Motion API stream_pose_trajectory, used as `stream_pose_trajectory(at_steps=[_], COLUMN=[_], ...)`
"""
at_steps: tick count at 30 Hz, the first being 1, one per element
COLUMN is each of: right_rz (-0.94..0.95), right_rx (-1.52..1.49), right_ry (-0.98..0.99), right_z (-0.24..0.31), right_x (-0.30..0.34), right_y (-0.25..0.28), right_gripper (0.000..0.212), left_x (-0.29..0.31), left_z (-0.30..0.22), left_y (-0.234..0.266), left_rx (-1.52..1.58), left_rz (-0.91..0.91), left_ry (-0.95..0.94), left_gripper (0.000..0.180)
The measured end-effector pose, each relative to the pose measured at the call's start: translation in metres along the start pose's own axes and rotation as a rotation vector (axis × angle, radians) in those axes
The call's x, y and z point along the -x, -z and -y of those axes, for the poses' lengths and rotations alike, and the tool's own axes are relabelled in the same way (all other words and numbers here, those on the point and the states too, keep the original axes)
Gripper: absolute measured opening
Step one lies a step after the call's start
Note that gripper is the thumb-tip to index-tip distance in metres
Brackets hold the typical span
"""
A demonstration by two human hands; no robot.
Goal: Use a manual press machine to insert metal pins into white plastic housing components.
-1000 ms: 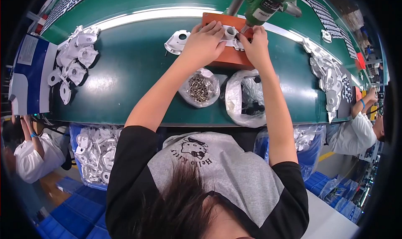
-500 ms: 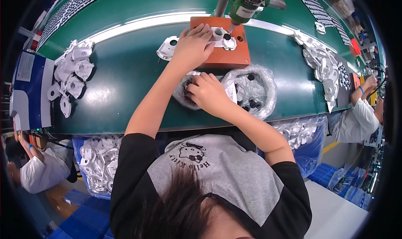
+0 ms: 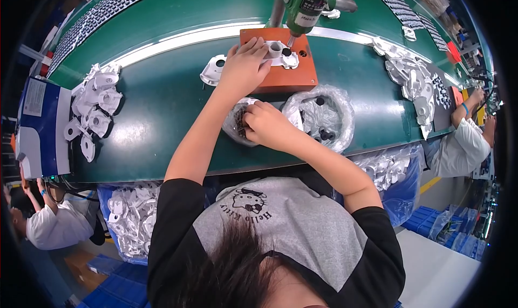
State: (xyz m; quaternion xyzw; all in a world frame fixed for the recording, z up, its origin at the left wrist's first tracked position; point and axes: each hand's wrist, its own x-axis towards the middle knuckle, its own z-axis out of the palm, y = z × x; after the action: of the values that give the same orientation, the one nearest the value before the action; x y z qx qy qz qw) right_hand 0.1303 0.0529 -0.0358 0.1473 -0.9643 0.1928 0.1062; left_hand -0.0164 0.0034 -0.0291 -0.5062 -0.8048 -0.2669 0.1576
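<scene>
My left hand point(image 3: 245, 68) rests over the left end of a white plastic part point(image 3: 276, 50), holding it on an orange block point(image 3: 298, 79). A raised round collar and a black round piece point(image 3: 286, 52) show on that part. My right hand point(image 3: 268, 125) has its curled fingers inside a plastic-lined bowl point(image 3: 233, 132) of small dark metal pieces, too small to name. Its fingertips are hidden among them. Over the block hangs a green power driver point(image 3: 307, 11), its tip close to the black piece.
Another white part point(image 3: 212, 70) lies left of the block. Beside my right hand stands a plastic-lined bowl point(image 3: 348, 116) with several black pieces. Piles of white parts point(image 3: 97, 100) lie at both ends of the bench. A blue-and-white machine point(image 3: 46, 130) stands far left; co-workers sit at both sides.
The whole view has shifted slightly. My right hand still works in the bowl, its fingers a little differently bent. My left hand stays on the white part.
</scene>
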Motion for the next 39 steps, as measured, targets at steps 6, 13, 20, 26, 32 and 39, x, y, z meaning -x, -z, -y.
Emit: stream_pose_trajectory(at_steps=[6, 13, 20, 26, 32, 39], right_rz=[-0.046, -0.102, -0.105, -0.214, -0.305, -0.374], right_rx=[-0.31, -0.591, -0.946, -1.048, -1.012, -1.016], right_ry=[-0.081, -0.26, -0.501, -0.598, -0.617, -0.62], right_z=[-0.006, -0.007, -0.03, -0.044, -0.057, -0.069], right_x=[-0.002, -0.004, 0.008, 0.016, 0.024, 0.022], right_y=[0.004, 0.018, 0.038, 0.068, 0.077, 0.074], right_gripper=[0.014, 0.013, 0.012, 0.022, 0.017, 0.013], left_x=[0.001, 0.0, -0.001, -0.001, -0.001, -0.001], left_z=[0.001, 0.001, -0.002, -0.003, -0.003, -0.004], left_y=[-0.001, -0.001, 0.004, 0.006, 0.005, 0.006], left_rx=[0.01, 0.007, 0.006, 0.003, 0.004, 0.005], left_rz=[-0.009, 0.005, 0.025, 0.043, 0.044, 0.051], left_ry=[0.002, 0.003, 0.013, 0.02, 0.022, 0.024], left_gripper=[0.035, 0.036, 0.037, 0.039, 0.039, 0.04])
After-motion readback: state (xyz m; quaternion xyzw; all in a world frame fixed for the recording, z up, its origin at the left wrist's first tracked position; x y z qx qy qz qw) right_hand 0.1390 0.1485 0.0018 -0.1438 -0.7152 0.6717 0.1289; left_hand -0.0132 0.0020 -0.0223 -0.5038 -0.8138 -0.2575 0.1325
